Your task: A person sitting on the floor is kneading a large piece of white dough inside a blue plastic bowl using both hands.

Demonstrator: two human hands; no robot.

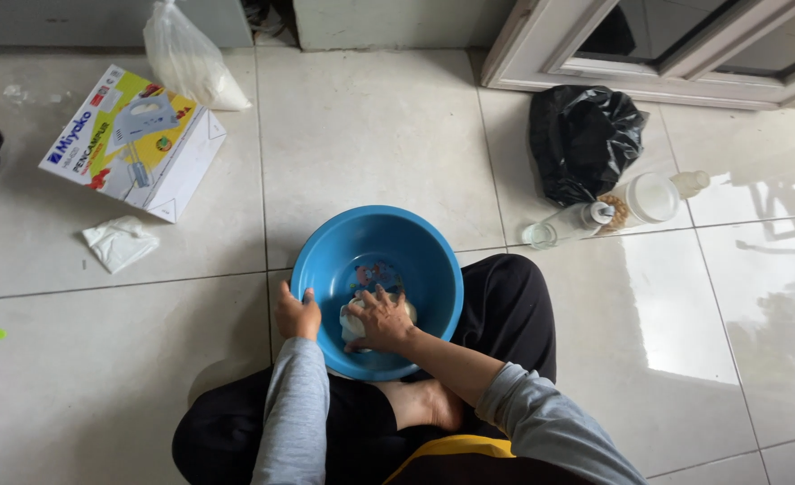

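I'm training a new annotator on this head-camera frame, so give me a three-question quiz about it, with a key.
1. True or false: the left hand grips the blue basin's rim.
2. What does the right hand press on inside the basin? A) white cloth-like lump B) spoon C) bottle
3. Which bag lies beside the cardboard box, white or black?

Key: 1 true; 2 A; 3 the white plastic bag.

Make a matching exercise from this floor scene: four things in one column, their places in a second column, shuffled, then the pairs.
Things
1. round blue plastic basin
2. crumpled black plastic bag
3. printed cardboard box
4. left hand

Places
A. far left on the tiles
B. gripping the basin's near rim
C. by the door frame
D. before the crossed legs

Pairs: 1-D, 2-C, 3-A, 4-B
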